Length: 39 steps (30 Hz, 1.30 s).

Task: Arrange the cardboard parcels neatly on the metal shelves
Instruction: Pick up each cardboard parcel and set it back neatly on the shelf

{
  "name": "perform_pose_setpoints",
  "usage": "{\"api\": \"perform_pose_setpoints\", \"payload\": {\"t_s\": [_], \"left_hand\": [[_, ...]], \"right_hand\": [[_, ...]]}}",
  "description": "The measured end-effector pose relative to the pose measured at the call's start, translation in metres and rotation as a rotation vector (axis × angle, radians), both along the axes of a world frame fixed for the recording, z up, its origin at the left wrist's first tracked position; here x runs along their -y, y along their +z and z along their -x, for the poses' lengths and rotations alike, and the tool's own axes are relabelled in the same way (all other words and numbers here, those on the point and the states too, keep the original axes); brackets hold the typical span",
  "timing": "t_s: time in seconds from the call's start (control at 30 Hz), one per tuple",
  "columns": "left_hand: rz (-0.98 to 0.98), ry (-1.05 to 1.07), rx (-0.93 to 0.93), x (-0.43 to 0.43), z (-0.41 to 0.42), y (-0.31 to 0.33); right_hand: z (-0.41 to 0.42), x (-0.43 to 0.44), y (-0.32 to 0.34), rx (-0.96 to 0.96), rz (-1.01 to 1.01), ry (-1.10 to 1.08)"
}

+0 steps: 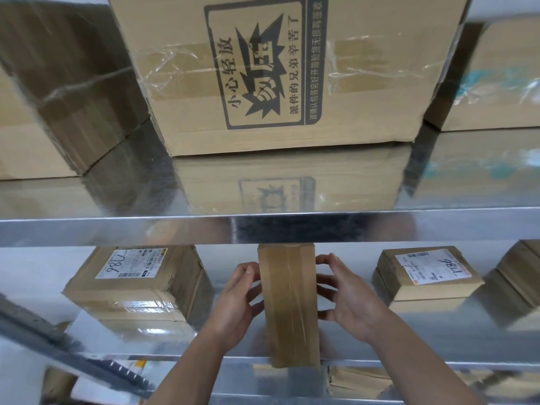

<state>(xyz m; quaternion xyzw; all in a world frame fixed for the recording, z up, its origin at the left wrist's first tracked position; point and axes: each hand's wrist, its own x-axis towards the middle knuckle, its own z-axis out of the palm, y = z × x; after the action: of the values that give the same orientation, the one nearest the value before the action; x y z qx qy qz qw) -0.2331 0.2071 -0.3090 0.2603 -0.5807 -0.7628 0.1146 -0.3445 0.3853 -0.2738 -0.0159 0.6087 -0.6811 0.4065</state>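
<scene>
- Head view: I hold the narrow parcel [287, 305] between both hands on the middle shelf [409, 365]. It lies lengthwise, pointing to the back. Its near end reaches the shelf's front lip, and its far end is hidden under the edge of the upper shelf [117, 226].
- My left hand [236, 305] has its fingers [248, 271] curled against the parcel's left side. My right hand [347, 302] has its fingers [325, 261] bent and a little spread, tips on the right side, so the parcel is pinched between the two hands.
- The step in hand looks like seating this parcel in the gap between its neighbours.
- The next move, I judge, calls for an even push straight back, keeping it square to the shelf edge and clear of both neighbours.
- Upper shelf, three boxes: the printed carton [277, 68] in the middle, the left box [58, 83] and the right box [491, 77].
- Middle shelf, four parcels in sight: mine, the left labelled parcel [137, 282], the right labelled parcel [426, 273], and the edge parcel [520, 273], cut off at the far right.
- More packages show below, too hidden to count.
</scene>
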Motion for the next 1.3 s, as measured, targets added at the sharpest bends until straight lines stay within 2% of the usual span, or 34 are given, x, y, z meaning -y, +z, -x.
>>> {"api": "perform_pose_setpoints", "payload": {"t_s": [0.57,1.0,1.1,1.2,1.3], "left_hand": [[0.096,-0.067,-0.099,0.0,-0.01,0.001],[0.172,-0.049,-0.129,0.002,-0.004,-0.004],[0.177,0.005,-0.097,0.004,0.001,-0.014],[0.291,0.047,0.019,0.001,0.001,-0.02],[0.197,0.069,0.141,0.0,0.002,-0.03]], "right_hand": [[-0.004,0.004,0.003,0.116,0.125,-0.033],[0.002,-0.008,0.018,0.132,0.116,0.101],[0.008,-0.009,0.013,0.212,0.209,0.043],[0.01,-0.008,0.011,0.234,0.241,0.016],[0.011,-0.01,0.01,0.257,0.251,-0.025]]}}
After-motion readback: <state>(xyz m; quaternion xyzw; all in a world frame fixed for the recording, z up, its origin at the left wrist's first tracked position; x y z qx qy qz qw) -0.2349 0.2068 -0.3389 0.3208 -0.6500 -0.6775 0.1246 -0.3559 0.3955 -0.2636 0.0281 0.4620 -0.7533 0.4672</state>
